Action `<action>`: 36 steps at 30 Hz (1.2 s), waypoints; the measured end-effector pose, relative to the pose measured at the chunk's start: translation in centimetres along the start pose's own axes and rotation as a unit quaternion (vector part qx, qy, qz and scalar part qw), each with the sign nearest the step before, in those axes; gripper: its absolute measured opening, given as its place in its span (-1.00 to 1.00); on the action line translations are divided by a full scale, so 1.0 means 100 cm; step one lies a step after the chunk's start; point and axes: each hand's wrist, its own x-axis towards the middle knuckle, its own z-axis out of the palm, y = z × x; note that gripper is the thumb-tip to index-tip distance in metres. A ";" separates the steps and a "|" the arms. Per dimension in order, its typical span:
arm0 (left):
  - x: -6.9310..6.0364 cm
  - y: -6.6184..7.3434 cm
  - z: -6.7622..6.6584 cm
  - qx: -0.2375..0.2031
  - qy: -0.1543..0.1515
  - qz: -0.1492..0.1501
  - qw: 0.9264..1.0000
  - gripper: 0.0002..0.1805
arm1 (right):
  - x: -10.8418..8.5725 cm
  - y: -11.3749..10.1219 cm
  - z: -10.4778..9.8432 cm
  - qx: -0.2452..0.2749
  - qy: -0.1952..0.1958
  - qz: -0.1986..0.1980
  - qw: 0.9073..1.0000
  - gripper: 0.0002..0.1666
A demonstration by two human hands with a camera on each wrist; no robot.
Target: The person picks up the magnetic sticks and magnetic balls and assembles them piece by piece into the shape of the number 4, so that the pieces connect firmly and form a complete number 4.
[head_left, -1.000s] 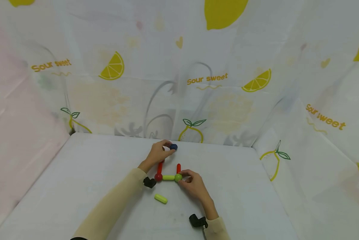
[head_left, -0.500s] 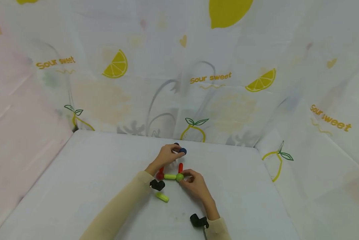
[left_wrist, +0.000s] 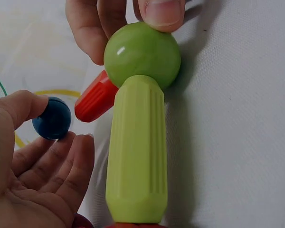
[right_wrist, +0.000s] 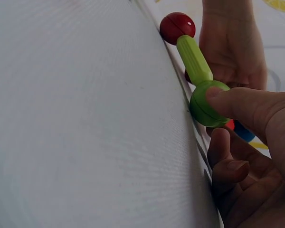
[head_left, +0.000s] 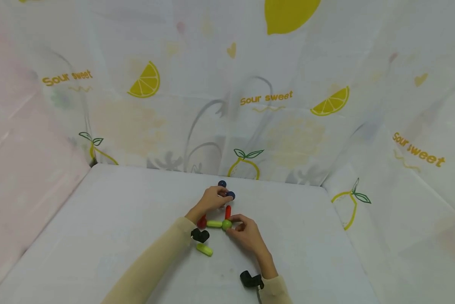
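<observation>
My left hand (head_left: 212, 199) pinches a dark blue ball (head_left: 231, 196) between thumb and fingers, just beyond the free end of a red rod (left_wrist: 92, 97); a small gap parts ball and rod in the left wrist view. That rod sticks out of a green ball (head_left: 226, 224), which my right hand (head_left: 246, 233) grips between thumb and fingers. A yellow-green rod (left_wrist: 137, 152) joins the green ball to a dark red ball (right_wrist: 177, 28). Beyond the red ball, the left hand and wrist hide most of another red rod.
Behind the left hand sits a second dark blue ball (head_left: 222, 183). A loose yellow-green rod (head_left: 204, 249) lies nearer on the white table (head_left: 307, 245). Lemon-printed cloth (head_left: 197, 126) stands along the table's back and sides.
My left hand has carried its blue ball right and a little nearer, towards the red rod's end. The second blue ball has come into sight behind it. My right hand keeps its grip.
</observation>
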 end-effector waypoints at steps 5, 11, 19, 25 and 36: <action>0.000 -0.001 0.000 0.013 -0.003 -0.003 1.000 -0.50 | 0.000 -0.001 0.000 -0.005 0.003 -0.002 1.000 -0.67; -0.002 0.001 -0.005 0.048 -0.015 -0.013 0.999 -0.51 | -0.001 -0.001 0.000 -0.001 0.006 -0.004 1.000 -0.66; -0.003 0.002 -0.010 0.070 -0.045 -0.002 0.997 -0.50 | -0.002 0.001 0.000 -0.009 0.006 -0.048 0.999 -0.67; -0.005 0.004 -0.013 0.074 -0.058 -0.003 0.996 -0.50 | -0.001 -0.002 0.000 -0.003 0.001 -0.010 1.000 -0.65; -0.017 -0.002 -0.028 0.065 -0.008 0.042 0.997 -0.64 | -0.002 -0.004 0.001 -0.010 0.001 0.011 1.000 -0.65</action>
